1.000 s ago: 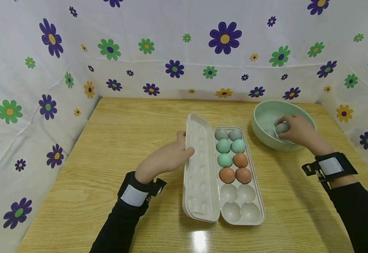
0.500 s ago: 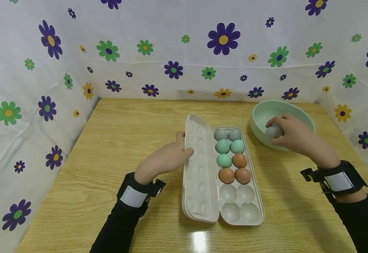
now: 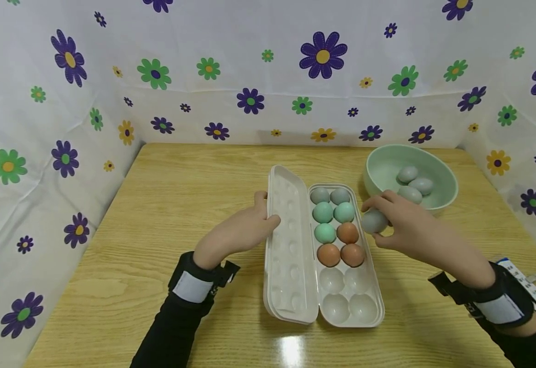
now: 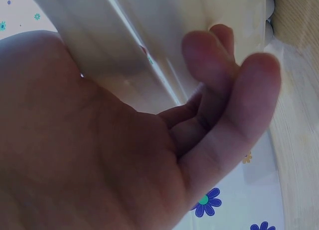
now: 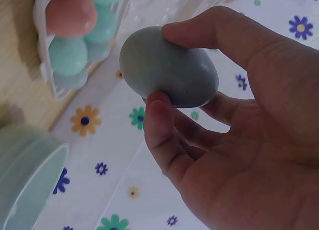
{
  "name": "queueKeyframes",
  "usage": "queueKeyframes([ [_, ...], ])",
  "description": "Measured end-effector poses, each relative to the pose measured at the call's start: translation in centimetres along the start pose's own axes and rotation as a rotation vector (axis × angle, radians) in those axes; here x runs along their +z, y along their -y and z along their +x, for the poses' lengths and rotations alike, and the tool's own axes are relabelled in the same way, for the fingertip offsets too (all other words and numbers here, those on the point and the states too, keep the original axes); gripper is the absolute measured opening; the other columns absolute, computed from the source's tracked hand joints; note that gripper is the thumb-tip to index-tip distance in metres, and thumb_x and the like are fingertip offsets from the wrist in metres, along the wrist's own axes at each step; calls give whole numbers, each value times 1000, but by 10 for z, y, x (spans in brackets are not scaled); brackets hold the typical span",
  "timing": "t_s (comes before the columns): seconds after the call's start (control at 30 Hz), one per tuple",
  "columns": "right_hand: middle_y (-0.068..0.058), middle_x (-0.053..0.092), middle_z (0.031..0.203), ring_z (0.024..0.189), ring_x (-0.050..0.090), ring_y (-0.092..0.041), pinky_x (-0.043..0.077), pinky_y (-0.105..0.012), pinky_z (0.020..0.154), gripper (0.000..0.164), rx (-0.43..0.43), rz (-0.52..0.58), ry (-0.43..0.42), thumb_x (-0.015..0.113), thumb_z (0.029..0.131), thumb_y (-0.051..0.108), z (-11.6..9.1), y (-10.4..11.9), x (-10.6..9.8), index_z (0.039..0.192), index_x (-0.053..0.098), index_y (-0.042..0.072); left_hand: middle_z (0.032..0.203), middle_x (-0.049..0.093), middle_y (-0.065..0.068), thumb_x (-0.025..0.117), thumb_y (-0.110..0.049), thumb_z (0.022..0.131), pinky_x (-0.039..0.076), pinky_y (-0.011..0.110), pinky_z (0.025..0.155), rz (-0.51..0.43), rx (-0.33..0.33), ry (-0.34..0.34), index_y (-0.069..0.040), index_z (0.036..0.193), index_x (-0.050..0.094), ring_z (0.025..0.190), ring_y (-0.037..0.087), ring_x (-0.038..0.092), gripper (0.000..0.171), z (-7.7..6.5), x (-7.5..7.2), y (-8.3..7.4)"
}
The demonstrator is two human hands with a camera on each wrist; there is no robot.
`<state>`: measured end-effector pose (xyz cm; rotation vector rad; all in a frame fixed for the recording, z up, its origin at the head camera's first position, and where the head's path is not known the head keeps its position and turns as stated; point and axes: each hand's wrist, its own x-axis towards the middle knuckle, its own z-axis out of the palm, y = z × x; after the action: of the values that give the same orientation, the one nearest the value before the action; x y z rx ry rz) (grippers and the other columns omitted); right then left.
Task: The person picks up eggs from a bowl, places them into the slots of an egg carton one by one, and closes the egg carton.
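My right hand point(image 3: 417, 237) holds a grey-blue egg point(image 3: 373, 222) between thumb and fingertips, just over the right edge of a white plastic egg carton point(image 3: 363, 309). In the right wrist view that egg point(image 5: 164, 65) is lifted clear of the bowl. My left hand point(image 3: 238, 230) grips the carton's raised lid point(image 3: 291, 255) by its left edge, thumb on the inner side and fingers behind. Inside the carton, two grey eggs point(image 3: 320, 196) sit at the far end, then three mint eggs point(image 3: 323, 212), then three brown eggs point(image 3: 329, 255). Bare cups show at the near end.
At the back right stands a pale green bowl point(image 3: 447, 197) with three grey eggs point(image 3: 421, 185) inside. A blue-and-white card point(image 3: 523, 281) lies by the right wrist on the wooden table point(image 3: 180, 179). Flowered cloth point(image 3: 231, 46) walls the back and sides.
My right hand has lifted the grey egg out of the bowl and carried it left and nearer, to the carton's edge. The left hand stays on the lid.
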<state>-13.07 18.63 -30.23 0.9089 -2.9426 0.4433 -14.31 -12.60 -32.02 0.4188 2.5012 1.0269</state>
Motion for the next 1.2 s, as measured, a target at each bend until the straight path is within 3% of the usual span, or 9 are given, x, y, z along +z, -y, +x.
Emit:
queueKeyframes([
  [0.27,1,51,98,85,50,-12,47,-31,71,43,-45,73,24,74,69,15,-4,27,19,104,51,12,104,54,13,34,-33,94,45,33,70,4,1,-5,-5,142,1,78,19,55,64,0,0,0],
  [0.43,2,50,92,82,46,-12,45,-30,70,44,-103,120,42,71,66,6,-6,37,30,103,49,12,102,55,13,34,-34,94,44,33,67,9,-2,-6,-6,142,0,75,19,55,65,0,1,1],
  [0.53,4,47,86,76,44,-12,42,-29,66,43,-136,105,50,68,64,4,-6,42,37,100,47,14,100,56,12,34,-34,94,44,33,64,11,-9,-8,-6,142,0,73,19,55,65,0,0,1],
  [0.73,8,44,89,76,44,-11,45,-27,67,45,-156,60,143,77,65,9,-9,52,53,99,48,16,95,57,12,34,-34,94,43,33,60,16,-15,-6,-6,142,0,69,20,54,65,0,0,0],
  [0.97,6,42,91,77,40,-17,41,-33,71,56,-212,18,111,80,56,5,-11,58,76,99,46,14,79,54,8,33,-36,94,39,33,54,33,-23,9,-6,142,-2,59,19,50,67,0,0,-1],
  [1.2,3,42,99,79,47,-15,47,-29,68,47,-239,46,113,80,60,4,-13,59,81,95,51,15,79,53,8,33,-35,94,37,32,52,41,-22,2,-5,141,-1,57,18,49,66,0,0,0],
])
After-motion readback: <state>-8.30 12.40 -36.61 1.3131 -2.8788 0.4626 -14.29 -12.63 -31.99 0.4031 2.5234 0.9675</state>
